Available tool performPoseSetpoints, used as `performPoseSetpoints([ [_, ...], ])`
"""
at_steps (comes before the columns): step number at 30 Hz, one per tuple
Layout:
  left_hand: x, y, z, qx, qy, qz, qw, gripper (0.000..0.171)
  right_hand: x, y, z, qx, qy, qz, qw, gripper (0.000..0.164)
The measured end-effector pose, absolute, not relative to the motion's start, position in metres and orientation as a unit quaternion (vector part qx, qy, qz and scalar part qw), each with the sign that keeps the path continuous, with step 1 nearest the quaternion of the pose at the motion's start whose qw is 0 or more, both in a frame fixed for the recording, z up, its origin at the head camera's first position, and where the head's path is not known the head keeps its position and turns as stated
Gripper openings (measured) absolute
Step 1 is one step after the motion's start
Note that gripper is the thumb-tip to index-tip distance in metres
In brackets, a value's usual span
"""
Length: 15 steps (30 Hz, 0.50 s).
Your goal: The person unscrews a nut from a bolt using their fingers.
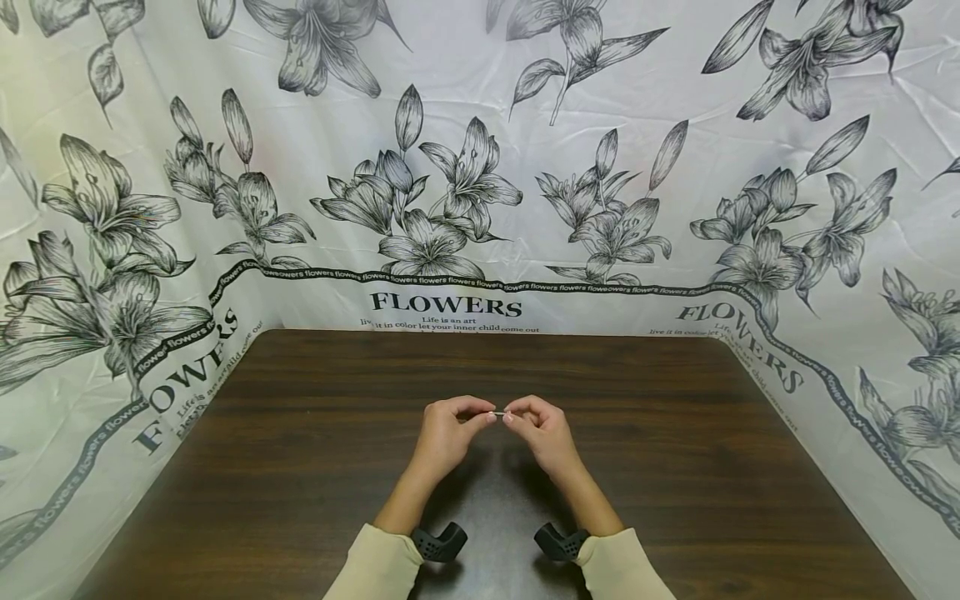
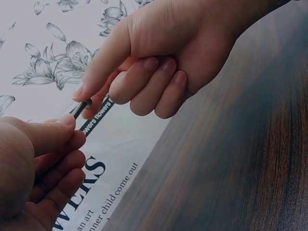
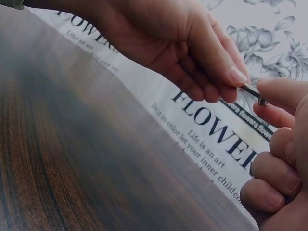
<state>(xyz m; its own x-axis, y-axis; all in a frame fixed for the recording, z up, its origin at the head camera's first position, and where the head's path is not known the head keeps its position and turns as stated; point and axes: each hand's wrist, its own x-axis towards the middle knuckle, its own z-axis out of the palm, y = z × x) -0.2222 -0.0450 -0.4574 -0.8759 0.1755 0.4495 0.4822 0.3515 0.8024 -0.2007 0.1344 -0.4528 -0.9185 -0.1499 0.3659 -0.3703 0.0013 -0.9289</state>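
Note:
A small metal bolt [image 2: 81, 110] with a threaded shank spans the short gap between the two hands, above the table. My left hand [image 1: 444, 433] pinches one end of its shank between thumb and index finger. At the wider end, the thumb and index finger of my right hand [image 1: 546, 435] close around the bolt. In the right wrist view that wider end of the bolt [image 3: 262, 100] shows between the right fingertips; whether it is a head or a nut, I cannot tell. The other right fingers curl into the palm, while the other left fingers are loosely bent.
A dark brown wooden table [image 1: 300, 467] lies beneath both hands. White cloth [image 1: 465, 50] printed with grey lilies and the word FLOWERS hangs around its back and sides. Black bands [image 1: 442, 543] circle both wrists beside cream sleeves [image 1: 378, 567].

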Motion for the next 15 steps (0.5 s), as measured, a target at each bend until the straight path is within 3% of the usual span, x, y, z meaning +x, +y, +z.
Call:
performPoseSetpoints([
  [7,-0.2233,-0.046,-0.458,-0.2,-0.808,-0.536,0.143,0.007,-0.2008,0.1349,-0.4505,0.187,-0.692,0.694,0.07,0.022],
  [15,-0.2226,-0.0455,-0.4586,-0.201,-0.805,-0.539,0.143,0.008,-0.2001,0.1359,-0.4508,0.18,-0.702,0.686,0.069,0.022],
])
